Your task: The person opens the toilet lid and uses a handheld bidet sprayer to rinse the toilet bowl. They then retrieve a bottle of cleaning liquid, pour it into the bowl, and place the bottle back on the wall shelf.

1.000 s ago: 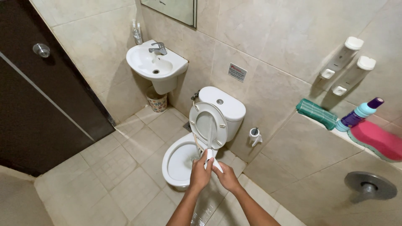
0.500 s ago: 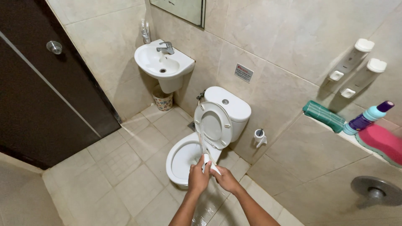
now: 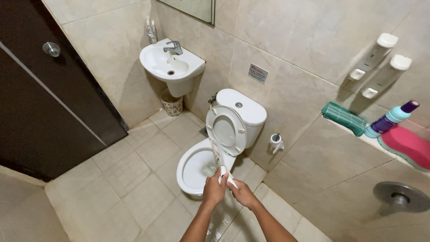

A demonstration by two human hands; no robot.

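A white toilet (image 3: pixel 184 174) stands against the tiled wall with its seat and lid (image 3: pixel 226 130) raised against the tank (image 3: pixel 245 107). Both my hands grip the end of a thin white long-handled tool (image 3: pixel 218 159) just above the near rim of the bowl. My left hand (image 3: pixel 214 190) is closed around the handle, and my right hand (image 3: pixel 244 193) holds it right beside the left. The tool's shaft runs up and left over the bowl toward the base of the raised seat. Its far end is hard to make out.
A small white sink (image 3: pixel 170 67) with a tap hangs in the corner, a patterned bin (image 3: pixel 172 105) below it. A dark door (image 3: pixel 40 107) is at left. A ledge at right carries a green cloth (image 3: pixel 344 117), a bottle (image 3: pixel 389 118) and a pink item (image 3: pixel 405 143). Two wall dispensers (image 3: pixel 374 67) hang above.
The view has shifted slightly, so the toilet and sink sit a little further right and lower. Both hands keep the same hold on the white handle over the bowl.
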